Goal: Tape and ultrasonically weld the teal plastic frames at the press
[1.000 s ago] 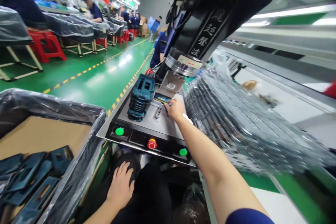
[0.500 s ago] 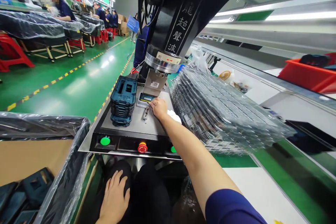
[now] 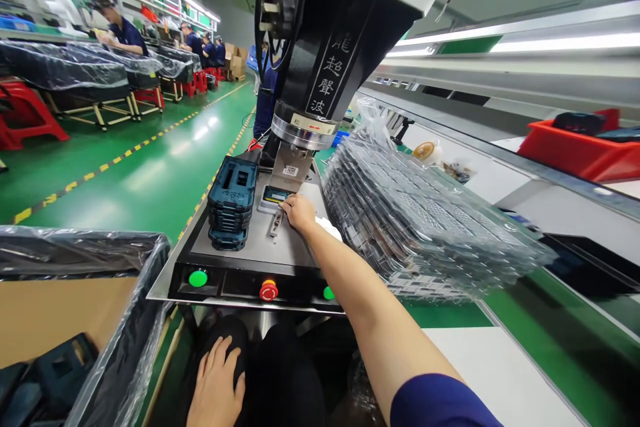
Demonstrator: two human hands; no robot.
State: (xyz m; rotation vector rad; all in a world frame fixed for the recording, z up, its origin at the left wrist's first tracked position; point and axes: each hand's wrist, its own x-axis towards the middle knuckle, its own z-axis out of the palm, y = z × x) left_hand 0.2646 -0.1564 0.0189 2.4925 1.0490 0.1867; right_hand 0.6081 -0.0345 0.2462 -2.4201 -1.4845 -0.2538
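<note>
My right hand point(image 3: 300, 212) reaches to the fixture under the ultrasonic welding machine point(image 3: 325, 67), fingers curled together at the right edge of a dark blue plastic housing point(image 3: 276, 195). This piece sits in the fixture, right below the metal welding horn point(image 3: 288, 170); part of it is hidden by my fingers. A small metal block point(image 3: 275, 221) lies just in front on the machine's base plate point(image 3: 260, 243). Left of the fixture stands a stack of dark blue plastic housings point(image 3: 231, 203). My left hand point(image 3: 219, 380) rests on my thigh, holding nothing, fingers apart.
Green buttons point(image 3: 198, 278) and a red emergency stop point(image 3: 269, 290) line the base's front. Clear plastic trays point(image 3: 420, 213) are stacked at right. A plastic-lined box point(image 3: 145, 293) with dark blue parts stands at lower left. A red bin point(image 3: 575, 147) is far right. People point(image 3: 125, 33) sit at the back left.
The camera view has shifted slightly, so the machine and stack appear a little lower and further left. Both hands keep their places: right at the fixture, left on the thigh.
</note>
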